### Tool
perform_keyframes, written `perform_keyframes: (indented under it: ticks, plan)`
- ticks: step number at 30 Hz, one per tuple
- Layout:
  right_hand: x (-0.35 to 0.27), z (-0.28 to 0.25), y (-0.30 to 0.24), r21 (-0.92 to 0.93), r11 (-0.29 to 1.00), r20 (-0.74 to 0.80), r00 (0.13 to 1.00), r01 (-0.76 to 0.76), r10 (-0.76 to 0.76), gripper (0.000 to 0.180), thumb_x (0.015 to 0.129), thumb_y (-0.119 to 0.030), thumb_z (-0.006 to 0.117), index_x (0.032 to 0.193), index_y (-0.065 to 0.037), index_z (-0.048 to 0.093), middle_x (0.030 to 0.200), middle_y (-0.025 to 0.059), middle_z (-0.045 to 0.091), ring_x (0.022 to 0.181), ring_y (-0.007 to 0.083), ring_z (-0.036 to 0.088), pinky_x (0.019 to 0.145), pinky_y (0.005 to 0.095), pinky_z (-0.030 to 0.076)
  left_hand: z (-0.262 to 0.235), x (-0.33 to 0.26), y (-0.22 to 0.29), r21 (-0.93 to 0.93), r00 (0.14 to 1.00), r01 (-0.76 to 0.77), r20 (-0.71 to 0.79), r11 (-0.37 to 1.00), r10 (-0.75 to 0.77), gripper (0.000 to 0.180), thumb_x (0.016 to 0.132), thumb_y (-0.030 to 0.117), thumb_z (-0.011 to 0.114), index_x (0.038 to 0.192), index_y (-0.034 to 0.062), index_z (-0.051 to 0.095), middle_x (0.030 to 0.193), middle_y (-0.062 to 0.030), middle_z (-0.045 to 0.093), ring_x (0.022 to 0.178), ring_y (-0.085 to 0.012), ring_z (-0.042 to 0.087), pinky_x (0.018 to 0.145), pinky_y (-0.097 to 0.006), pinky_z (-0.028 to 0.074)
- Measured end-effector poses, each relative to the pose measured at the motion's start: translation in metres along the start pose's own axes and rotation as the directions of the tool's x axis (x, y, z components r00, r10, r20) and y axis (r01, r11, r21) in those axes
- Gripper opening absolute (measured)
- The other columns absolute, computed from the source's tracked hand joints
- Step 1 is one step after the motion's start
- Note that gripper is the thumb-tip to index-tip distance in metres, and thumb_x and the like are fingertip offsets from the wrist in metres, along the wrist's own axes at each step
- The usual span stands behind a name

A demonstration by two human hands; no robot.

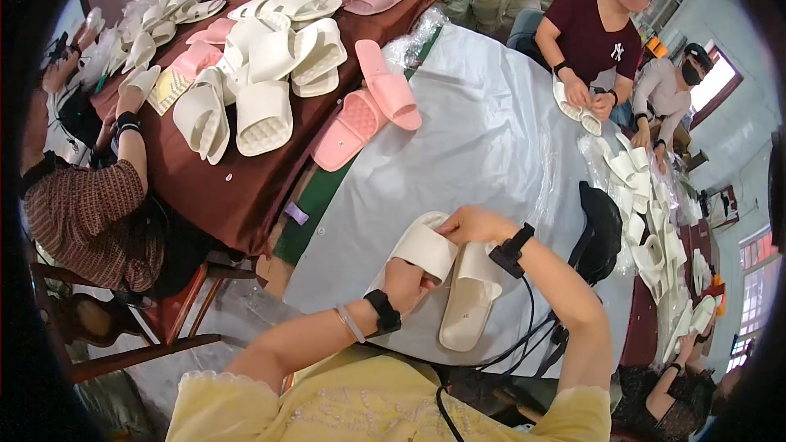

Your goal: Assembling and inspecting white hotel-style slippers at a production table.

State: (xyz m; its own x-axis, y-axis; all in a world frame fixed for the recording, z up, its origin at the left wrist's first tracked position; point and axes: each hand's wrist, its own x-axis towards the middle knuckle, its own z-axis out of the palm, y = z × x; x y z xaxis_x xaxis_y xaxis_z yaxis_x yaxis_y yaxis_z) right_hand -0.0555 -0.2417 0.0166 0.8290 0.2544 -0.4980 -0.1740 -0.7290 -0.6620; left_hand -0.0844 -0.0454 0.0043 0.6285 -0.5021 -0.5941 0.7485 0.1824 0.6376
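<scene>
A cream-white slide slipper (426,247) lies in front of me on the grey sheet, its toe pointing away. My left hand (404,285) grips it from the near side, with the fingers partly hidden in the foot opening under the strap. At the strap's far right edge, my right hand (475,225) pinches the slipper with closed fingertips. A second cream slipper (465,315) rests sole down just right of my left hand and below my right wrist, its heel toward me. Neither hand grips this second one.
Pink slippers (352,127) lie at the grey sheet's (491,115) left edge. Beyond them, white slippers (266,115) pile on a brown cloth (196,188). A black bag (596,233) and cables (524,344) sit to my right. Co-workers (594,41) handle slippers around the tables.
</scene>
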Motion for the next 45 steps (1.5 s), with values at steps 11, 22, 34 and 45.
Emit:
perform_keyframes:
  ticks: [11,22,34,45]
  plan:
    - [-0.006,0.014,0.002,0.077,0.994,-0.020,0.997,0.072,-0.071,0.022,0.078,-0.018,0.060,0.095,-0.006,0.066,0.084,0.0093,0.066,0.073,0.0178,0.059,0.071,0.0293,0.045,-0.014,0.001,0.001,0.225,0.971,0.198,0.091,0.954,-0.223,0.014,0.090,0.020,0.048,0.097,0.0087,0.054,0.075,-0.0006,0.056,0.057,-0.0076,0.052,0.043,-0.020,0.036]
    - [-0.055,0.028,0.014,-0.140,0.988,-0.617,0.776,0.058,-0.133,0.022,0.090,-0.026,0.047,0.096,-0.005,0.053,0.076,0.0166,0.059,0.070,0.0330,0.057,0.061,0.0380,0.043,0.004,0.000,0.078,0.691,0.743,-0.666,0.578,0.282,0.337,0.023,0.084,0.019,0.057,0.100,0.0030,0.063,0.089,-0.0090,0.065,0.083,-0.0145,0.060,0.074,-0.029,0.046]
    - [-0.051,0.066,0.024,0.419,0.833,-0.751,0.653,0.360,0.096,0.026,0.095,-0.029,0.040,0.095,-0.005,0.050,0.061,0.0007,0.045,0.055,0.0094,0.045,0.053,0.0247,0.041,0.024,0.072,0.054,0.690,0.859,-0.382,0.510,0.615,-0.039,0.024,0.085,0.016,0.058,0.100,-0.0021,0.061,0.087,-0.0062,0.064,0.075,-0.0105,0.060,0.067,-0.023,0.047]
    - [-0.048,0.075,0.018,0.693,0.419,-0.708,0.664,0.587,0.241,0.032,0.096,-0.035,0.035,0.088,-0.005,0.046,0.061,-0.0025,0.039,0.054,0.0069,0.038,0.052,0.0193,0.035,-0.003,0.062,0.059,0.596,0.872,-0.376,0.486,0.710,0.054,0.032,0.088,0.024,0.055,0.112,0.0026,0.056,0.090,-0.0038,0.064,0.076,-0.0076,0.057,0.068,-0.020,0.043]
